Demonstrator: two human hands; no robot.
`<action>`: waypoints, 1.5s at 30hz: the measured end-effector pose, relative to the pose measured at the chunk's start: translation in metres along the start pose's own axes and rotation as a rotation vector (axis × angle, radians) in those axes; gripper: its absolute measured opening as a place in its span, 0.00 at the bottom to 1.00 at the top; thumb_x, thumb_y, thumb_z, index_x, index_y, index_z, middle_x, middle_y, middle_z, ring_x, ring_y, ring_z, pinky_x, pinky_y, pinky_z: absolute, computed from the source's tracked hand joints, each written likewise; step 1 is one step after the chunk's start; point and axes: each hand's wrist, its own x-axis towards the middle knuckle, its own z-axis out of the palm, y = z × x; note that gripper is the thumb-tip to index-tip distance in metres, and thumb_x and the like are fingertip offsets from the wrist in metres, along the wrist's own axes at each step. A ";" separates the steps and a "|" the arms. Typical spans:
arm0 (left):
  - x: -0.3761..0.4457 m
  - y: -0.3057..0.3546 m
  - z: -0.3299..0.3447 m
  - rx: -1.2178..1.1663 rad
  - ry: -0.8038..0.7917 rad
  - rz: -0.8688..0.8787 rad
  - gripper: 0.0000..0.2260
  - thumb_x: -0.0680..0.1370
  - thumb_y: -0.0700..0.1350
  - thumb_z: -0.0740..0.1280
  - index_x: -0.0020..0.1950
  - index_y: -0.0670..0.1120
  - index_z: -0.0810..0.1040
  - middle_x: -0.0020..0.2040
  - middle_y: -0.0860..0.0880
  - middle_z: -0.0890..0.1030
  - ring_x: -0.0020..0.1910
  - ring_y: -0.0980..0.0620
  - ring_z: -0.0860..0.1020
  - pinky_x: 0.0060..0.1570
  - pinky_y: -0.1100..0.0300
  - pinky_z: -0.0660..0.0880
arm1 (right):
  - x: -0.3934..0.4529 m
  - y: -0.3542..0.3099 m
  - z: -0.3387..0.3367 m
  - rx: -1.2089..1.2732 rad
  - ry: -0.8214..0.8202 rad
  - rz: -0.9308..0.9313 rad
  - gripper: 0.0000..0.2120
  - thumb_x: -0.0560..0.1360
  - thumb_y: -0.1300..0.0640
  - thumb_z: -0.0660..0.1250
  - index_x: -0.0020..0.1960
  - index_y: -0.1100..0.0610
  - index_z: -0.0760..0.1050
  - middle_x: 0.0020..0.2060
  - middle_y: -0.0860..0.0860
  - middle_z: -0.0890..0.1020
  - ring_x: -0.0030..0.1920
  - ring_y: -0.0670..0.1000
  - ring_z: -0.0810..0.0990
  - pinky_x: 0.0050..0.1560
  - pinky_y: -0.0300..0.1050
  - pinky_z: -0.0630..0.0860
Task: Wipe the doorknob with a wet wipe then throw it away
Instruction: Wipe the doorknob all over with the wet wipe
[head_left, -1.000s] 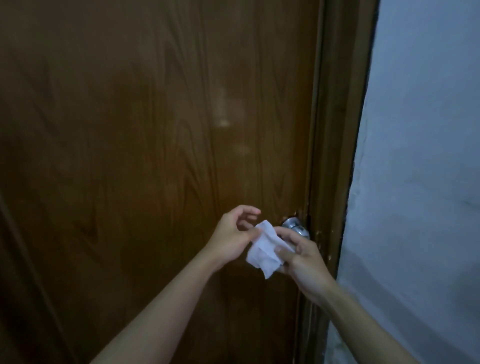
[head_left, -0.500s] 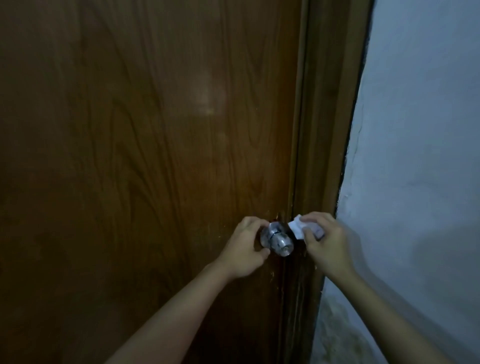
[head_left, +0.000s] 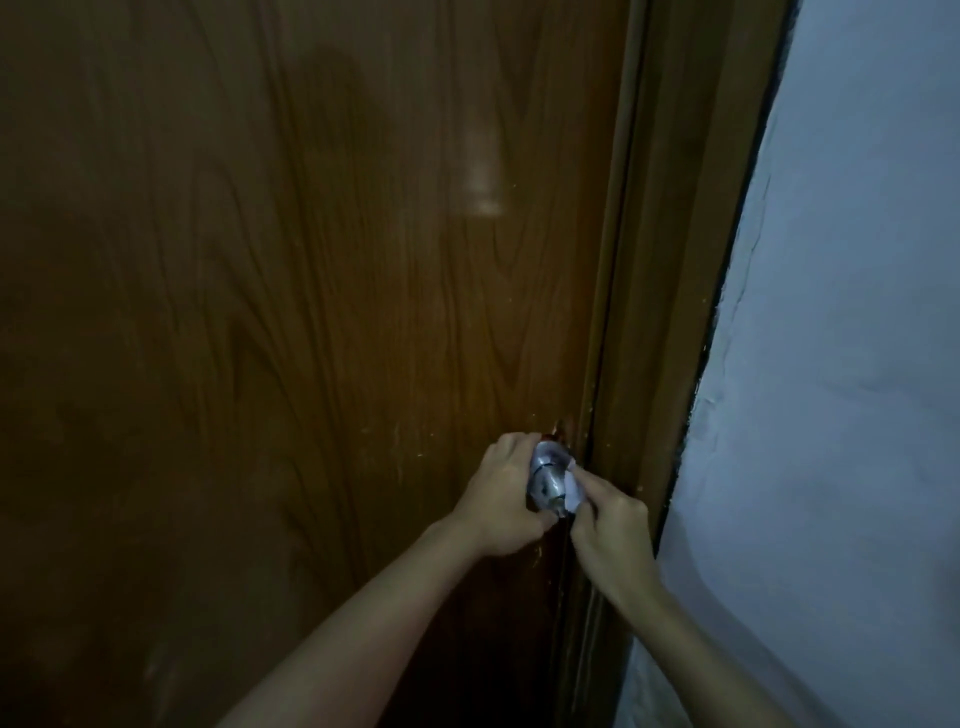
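Observation:
A round silver doorknob sticks out of the dark brown wooden door near its right edge. My left hand is wrapped around the knob's left side, fingers over the top and thumb beneath. My right hand pinches a crumpled white wet wipe and presses it against the knob's right side. Most of the wipe is hidden under my fingers.
The brown door frame runs up just right of the knob. A pale blue-white wall fills the right side. The scene is dim.
My right hand has brought the wipe leftward from the frame onto the knob's right side. My left hand keeps its hold on the knob. One second ago both hands held the unfolded wipe.

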 end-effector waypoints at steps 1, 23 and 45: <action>0.001 0.000 -0.001 -0.003 0.004 -0.011 0.35 0.70 0.43 0.71 0.72 0.46 0.58 0.68 0.48 0.64 0.67 0.51 0.63 0.66 0.60 0.64 | 0.003 -0.003 0.001 0.016 -0.032 -0.031 0.18 0.75 0.69 0.60 0.64 0.62 0.70 0.59 0.58 0.79 0.58 0.50 0.76 0.54 0.25 0.68; 0.011 -0.001 -0.001 0.030 -0.050 -0.093 0.36 0.68 0.42 0.72 0.72 0.46 0.59 0.64 0.48 0.64 0.64 0.50 0.63 0.66 0.56 0.67 | -0.003 0.017 0.005 0.016 -0.005 -0.107 0.22 0.72 0.69 0.65 0.65 0.63 0.68 0.59 0.56 0.78 0.54 0.45 0.76 0.52 0.14 0.60; 0.012 -0.005 0.000 0.027 -0.036 -0.087 0.36 0.67 0.41 0.72 0.72 0.46 0.61 0.63 0.48 0.64 0.64 0.51 0.63 0.63 0.62 0.65 | 0.012 0.012 -0.010 0.135 -0.033 0.170 0.17 0.69 0.64 0.71 0.58 0.58 0.76 0.53 0.55 0.83 0.49 0.46 0.80 0.41 0.27 0.73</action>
